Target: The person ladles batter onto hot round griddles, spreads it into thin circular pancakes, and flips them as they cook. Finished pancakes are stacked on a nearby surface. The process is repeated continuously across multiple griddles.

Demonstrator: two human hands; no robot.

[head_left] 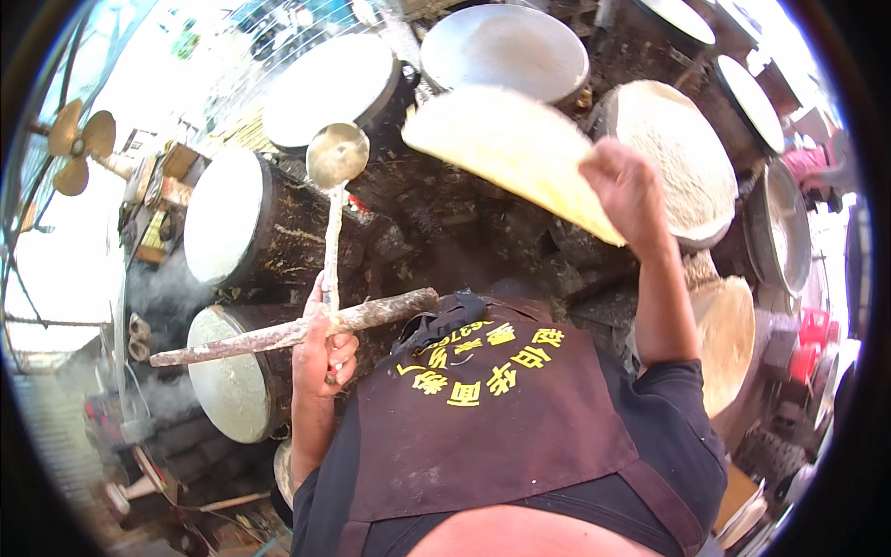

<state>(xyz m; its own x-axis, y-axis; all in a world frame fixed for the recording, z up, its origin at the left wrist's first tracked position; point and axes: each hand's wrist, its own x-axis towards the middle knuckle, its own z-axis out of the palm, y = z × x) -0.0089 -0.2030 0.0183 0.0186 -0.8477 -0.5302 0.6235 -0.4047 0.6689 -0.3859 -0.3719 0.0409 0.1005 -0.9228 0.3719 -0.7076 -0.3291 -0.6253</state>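
My left hand [325,357] is closed around the handle of a metal ladle [338,156] and a rough wooden stick [390,312]. The ladle points up and away with its bowl at the far end. The stick lies crosswise through my grip and has a whitish coating. Raised at the right, my right hand [627,190] grips the edge of a large, thin, pale-yellow round sheet [506,153]. That sheet is tilted and slightly smeared by motion, so its material is unclear. It hangs in the air between a pale-topped drum [506,54] and a tub of pale, powdery-looking stuff [670,160].
Dark drums with pale round tops stand around me, such as the left one [223,218] and the lower-left one [227,371]. Steam drifts at the left near a fan [81,147]. A similar pale disc [729,339] stands by my right elbow. Red containers [809,343] sit farther right.
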